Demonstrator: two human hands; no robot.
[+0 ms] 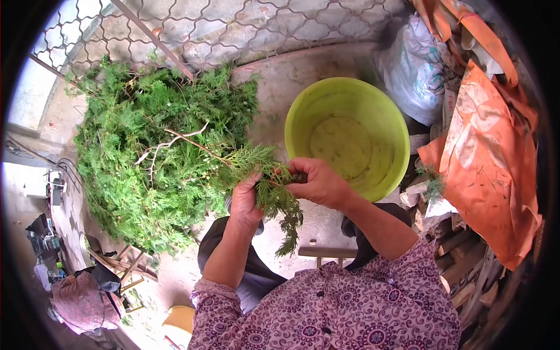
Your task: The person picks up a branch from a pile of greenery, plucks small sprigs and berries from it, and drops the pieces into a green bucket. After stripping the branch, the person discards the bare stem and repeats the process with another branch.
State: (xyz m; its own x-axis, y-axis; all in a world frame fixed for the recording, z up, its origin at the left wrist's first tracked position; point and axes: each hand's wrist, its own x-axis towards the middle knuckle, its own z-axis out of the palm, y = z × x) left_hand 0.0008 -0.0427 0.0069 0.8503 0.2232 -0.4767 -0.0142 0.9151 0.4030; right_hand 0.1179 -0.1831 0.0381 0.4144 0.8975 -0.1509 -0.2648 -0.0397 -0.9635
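My left hand [245, 199] is closed around a leafy evergreen branch [254, 156] with flat, scaly green sprays. Its drooping tip [289, 224] hangs down between my forearms. My right hand [319, 183] pinches the same branch from the other side, thumb and fingers pressed together near the leaves. On the floor at the left lies a big heap of cut evergreen branches [140, 140], with a bare forked twig [181, 136] across its top. A wide yellow-green plastic basin [405, 146] stands just beyond my right hand, with a few dark specks on its bottom.
Wire mesh fencing [262, 26] runs along the back. At the right are a stuffed white sack [414, 70], an orange tarp [484, 157] and stacked firewood [461, 256]. Another person in a patterned top [84, 300] is at the lower left, near a yellow container [178, 318].
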